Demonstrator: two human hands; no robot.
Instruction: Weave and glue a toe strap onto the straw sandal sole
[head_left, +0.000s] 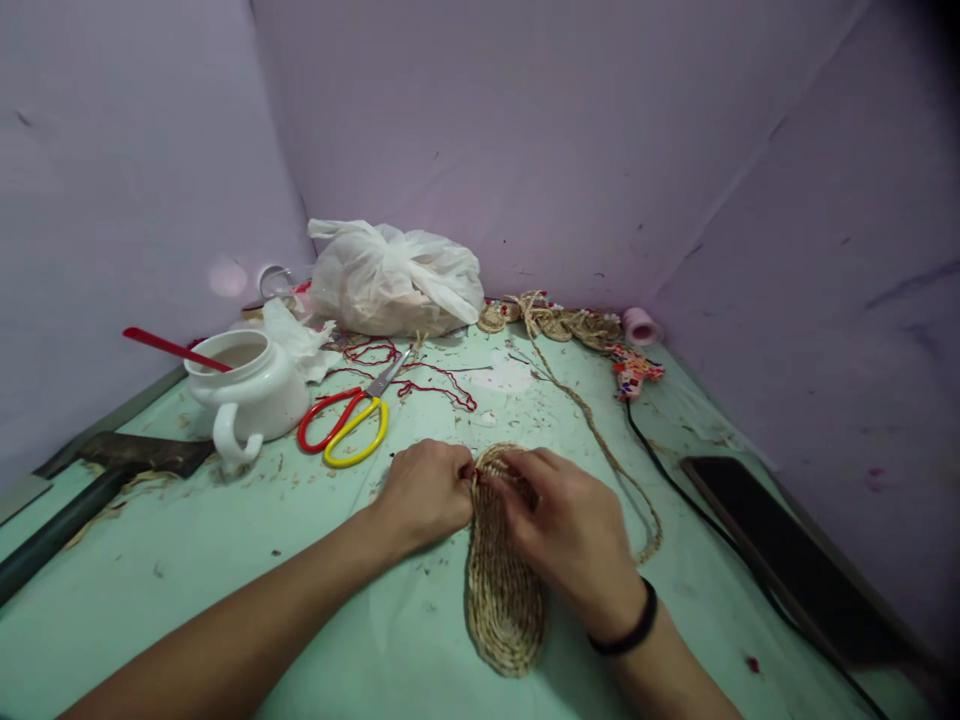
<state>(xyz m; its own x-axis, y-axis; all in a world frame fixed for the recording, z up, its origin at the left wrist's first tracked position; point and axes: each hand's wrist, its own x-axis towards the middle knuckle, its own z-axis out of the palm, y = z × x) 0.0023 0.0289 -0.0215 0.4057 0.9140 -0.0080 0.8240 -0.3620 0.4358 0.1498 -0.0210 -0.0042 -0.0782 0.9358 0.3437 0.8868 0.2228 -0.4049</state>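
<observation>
A woven straw shoe sole [506, 610] lies lengthwise on the table in front of me, its far end between my two hands. My left hand [431, 495] is closed in a fist against the sole's upper left edge, and its fingertips are hidden. A small dark red spot shows at that edge. Over the upper right part of the sole, my right hand [570, 520] bends its fingers and thumb onto the weave. A black band circles the right wrist. To the left of the sole lie scissors [356, 430] with one red and one yellow handle.
A white pot [281, 400] holding a red stick and a hammer [112, 480] stand and lie at left. Behind are a tied plastic bag [394, 285], red thread [442, 385] and woven pieces [559, 325]. Braided cord [592, 420], a black cable [675, 490] and a phone [780, 560] lie right.
</observation>
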